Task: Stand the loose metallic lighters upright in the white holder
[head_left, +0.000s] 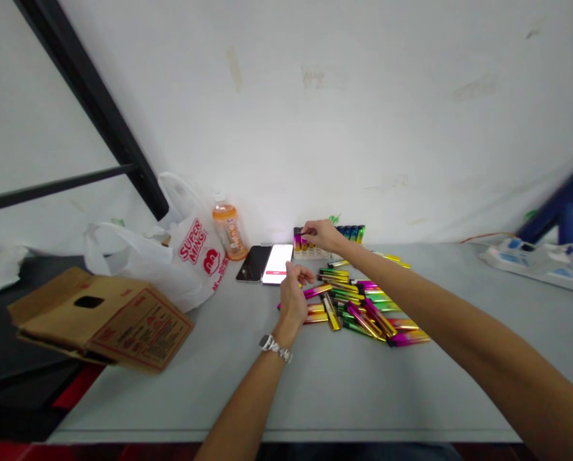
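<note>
My right hand [323, 235] is at the back of the table, its fingertips pinched on the top of a lighter in the display rack [315, 255]. Upright metallic lighters [354, 233] stand in that clear rack, partly hidden by the hand. My left hand [294, 296], with a watch on the wrist, hovers at the left side of a loose pile of shiny lighters [365, 317], thumb and fingers apart and nothing visible between them. The lighters are magenta, yellow, green and orange. Just behind the left hand lies a phone with a lit white screen [277, 261].
A dark-screened device [254, 263] lies beside the phone. An orange drink bottle [229, 228] stands by the wall. Further left are a white plastic bag [190, 256] and an open cardboard box [127, 323]. A power strip [531, 261] lies at the right.
</note>
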`<state>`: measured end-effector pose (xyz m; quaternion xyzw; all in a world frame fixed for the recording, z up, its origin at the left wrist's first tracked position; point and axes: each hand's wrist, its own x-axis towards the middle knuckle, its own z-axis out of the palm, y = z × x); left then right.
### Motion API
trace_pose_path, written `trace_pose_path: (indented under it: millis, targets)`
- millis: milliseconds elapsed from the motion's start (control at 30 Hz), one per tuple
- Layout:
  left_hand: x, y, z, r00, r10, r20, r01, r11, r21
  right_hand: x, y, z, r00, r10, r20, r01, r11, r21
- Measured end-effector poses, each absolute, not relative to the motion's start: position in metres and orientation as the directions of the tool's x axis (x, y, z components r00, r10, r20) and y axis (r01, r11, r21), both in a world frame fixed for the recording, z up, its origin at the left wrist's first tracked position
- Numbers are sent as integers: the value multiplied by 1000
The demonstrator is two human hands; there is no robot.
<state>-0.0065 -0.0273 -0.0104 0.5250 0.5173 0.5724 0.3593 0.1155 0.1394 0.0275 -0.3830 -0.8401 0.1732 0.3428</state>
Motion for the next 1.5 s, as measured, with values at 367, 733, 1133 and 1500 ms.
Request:
trace_pose_path:
  millis: [367, 733, 1133, 1500]
  targets:
    - [-30, -26, -1, 212, 912, 350, 713, -390, 583, 123, 98, 28, -514, 805, 297, 840, 542, -16]
    - [-33, -24, -7, 251, 928, 274, 831, -352, 432, 161, 26, 7, -394, 783, 481, 723, 587, -364]
    - [-2, -1, 0, 78, 935, 346, 146, -354, 924, 192, -3, 2, -123, 852, 509, 513, 494, -702]
    - [48, -2, 6, 33, 966, 254, -393, -221, 893, 190, -9, 2, -73, 865, 496, 422, 477, -771]
